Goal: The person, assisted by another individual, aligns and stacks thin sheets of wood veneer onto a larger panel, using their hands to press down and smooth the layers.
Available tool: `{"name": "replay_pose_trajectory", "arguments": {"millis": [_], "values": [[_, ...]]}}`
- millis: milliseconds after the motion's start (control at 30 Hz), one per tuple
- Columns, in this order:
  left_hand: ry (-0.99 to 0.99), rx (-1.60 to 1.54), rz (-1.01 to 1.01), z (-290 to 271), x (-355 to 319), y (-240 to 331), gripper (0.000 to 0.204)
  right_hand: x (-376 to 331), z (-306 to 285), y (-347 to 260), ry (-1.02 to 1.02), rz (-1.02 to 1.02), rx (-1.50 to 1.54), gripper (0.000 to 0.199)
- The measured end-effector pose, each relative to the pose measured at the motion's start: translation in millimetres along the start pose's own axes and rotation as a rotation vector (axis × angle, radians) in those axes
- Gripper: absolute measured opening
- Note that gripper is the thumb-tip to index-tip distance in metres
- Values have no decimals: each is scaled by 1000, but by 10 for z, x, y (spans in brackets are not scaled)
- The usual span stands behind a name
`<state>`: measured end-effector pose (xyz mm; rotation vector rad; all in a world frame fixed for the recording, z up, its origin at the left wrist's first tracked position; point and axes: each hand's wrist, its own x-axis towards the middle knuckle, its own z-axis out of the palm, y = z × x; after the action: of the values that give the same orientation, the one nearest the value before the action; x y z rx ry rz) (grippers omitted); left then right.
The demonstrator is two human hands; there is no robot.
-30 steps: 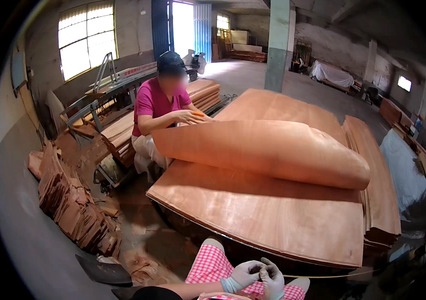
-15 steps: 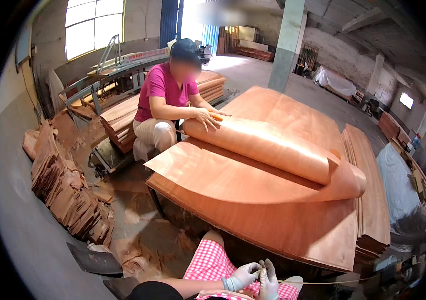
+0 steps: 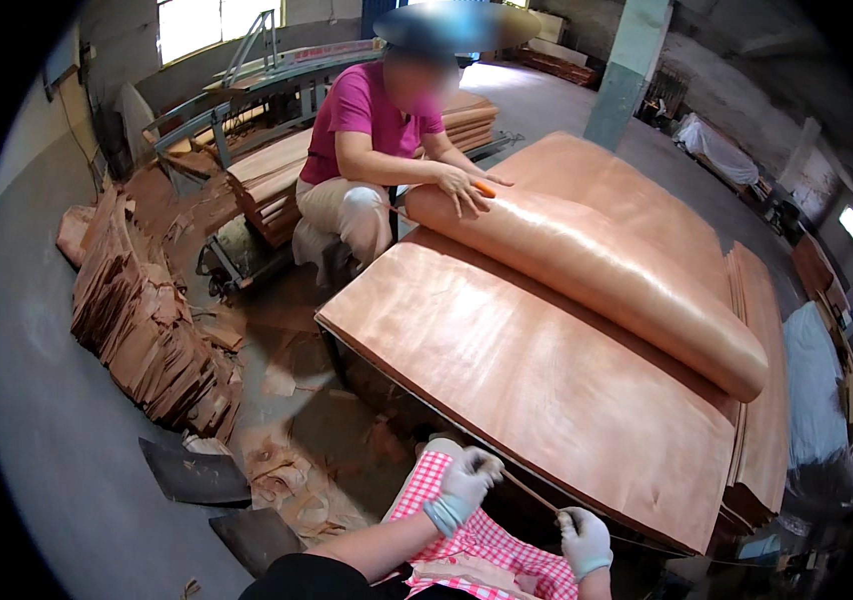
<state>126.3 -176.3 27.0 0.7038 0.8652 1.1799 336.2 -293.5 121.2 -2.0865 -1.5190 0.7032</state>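
Both my hands wear pale gloves and are above my lap, near the table's front edge. My left hand (image 3: 467,488) pinches one part of a thin brown strip (image 3: 532,492), and my right hand (image 3: 585,543) grips it further right. The strip runs taut between them, slanting down to the right. Beyond it lies a stack of reddish-brown wood veneer sheets (image 3: 527,360) on a table. A large veneer sheet is curled into a long roll (image 3: 607,275) across the stack. At the roll's far left end, a co-worker in a pink shirt (image 3: 359,105) rests both hands, with a small orange object (image 3: 484,189) under one.
A heap of torn veneer scraps (image 3: 142,310) leans by the left wall, with dark panels (image 3: 192,470) on the floor nearby. More veneer (image 3: 759,370) is stacked at the right of the table. A metal frame rack (image 3: 237,110) stands behind the co-worker.
My hands have come up and moved apart, drawing the strip out between them. The veneer's near loose part has been rolled back, baring the stack's front. The whole view has shifted.
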Motion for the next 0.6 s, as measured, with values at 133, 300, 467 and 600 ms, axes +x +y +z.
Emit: {"name": "replay_pose_trajectory", "arguments": {"millis": [133,300,467,600], "values": [[269,2,351,-722,864,407,23,241,-133,513,-111,45,132,17],[631,301,592,-1984,1963,991,16,523,-261,1020,-41,129,-78,23],[933,921,527,-2886,2603,1358,19,857,-143,396,-4,26,-228,22],[1069,1166,456,-3032,2796,1462,20,1029,56,326,-50,14,-228,22]]}}
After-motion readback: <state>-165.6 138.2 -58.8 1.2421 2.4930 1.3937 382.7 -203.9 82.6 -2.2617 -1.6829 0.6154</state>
